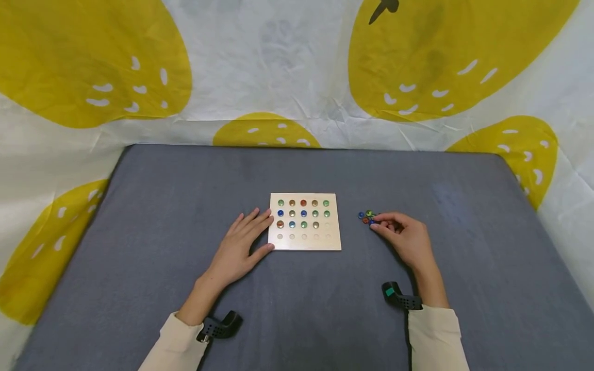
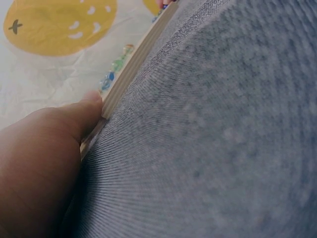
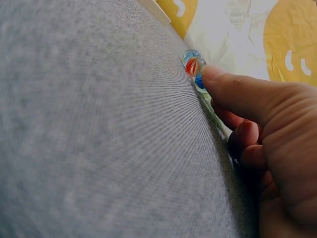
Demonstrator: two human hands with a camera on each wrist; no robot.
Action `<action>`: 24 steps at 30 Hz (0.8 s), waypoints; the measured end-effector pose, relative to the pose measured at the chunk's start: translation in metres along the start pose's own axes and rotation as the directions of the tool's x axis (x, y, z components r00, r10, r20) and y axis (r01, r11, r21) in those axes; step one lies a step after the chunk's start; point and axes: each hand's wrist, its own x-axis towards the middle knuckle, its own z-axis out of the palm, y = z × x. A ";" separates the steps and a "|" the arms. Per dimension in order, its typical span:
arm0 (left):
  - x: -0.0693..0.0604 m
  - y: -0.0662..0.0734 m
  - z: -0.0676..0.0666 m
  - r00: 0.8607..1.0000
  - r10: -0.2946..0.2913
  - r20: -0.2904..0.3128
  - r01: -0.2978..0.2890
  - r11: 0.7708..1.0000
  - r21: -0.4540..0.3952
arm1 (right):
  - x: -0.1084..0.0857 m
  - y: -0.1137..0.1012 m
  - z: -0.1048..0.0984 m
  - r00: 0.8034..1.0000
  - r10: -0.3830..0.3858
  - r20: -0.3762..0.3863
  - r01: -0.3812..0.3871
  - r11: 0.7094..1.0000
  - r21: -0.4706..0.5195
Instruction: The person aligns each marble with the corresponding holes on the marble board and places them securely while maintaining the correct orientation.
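Note:
A pale wooden board [image 1: 334, 244] with rows of round hollows lies at the middle of the table. Green, amber, blue and red glass marbles sit in its upper rows; the front row and the right end of the third row show bare hollows. My left hand [image 1: 237, 252] lies with fingers spread, fingertips and thumb touching the board's left edge. Right of the board, a small cluster includes a red-streaked marble [image 3: 194, 68] and a yellow-green marble [image 1: 368, 213]. There my right hand [image 1: 408, 239] pinches a blue marble [image 3: 199, 82] between thumb and index finger, the other fingers curled.
Grey cloth covers the table [image 1: 297, 309]. A white curtain with yellow fruit shapes [image 1: 278, 51] hangs behind and at both sides. Black wrist devices [image 1: 223, 325] sit on both arms at the sleeve cuffs.

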 end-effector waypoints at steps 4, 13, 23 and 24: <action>0.000 0.000 -0.001 1.000 -0.002 0.003 0.002 1.000 0.004 | 0.002 -0.001 0.001 1.000 -0.006 0.004 0.005 1.000 0.014; 0.000 0.000 -0.001 1.000 0.001 -0.006 -0.001 1.000 0.001 | 0.002 0.000 0.001 0.999 -0.016 0.034 0.015 1.000 0.018; 0.001 0.001 -0.001 1.000 -0.002 -0.002 0.002 1.000 0.003 | 0.000 0.001 0.001 0.997 -0.038 0.063 0.036 0.999 0.029; 0.001 0.001 -0.001 1.000 -0.003 -0.003 0.003 1.000 0.001 | 0.000 0.001 0.001 0.997 -0.041 0.066 0.040 0.999 0.030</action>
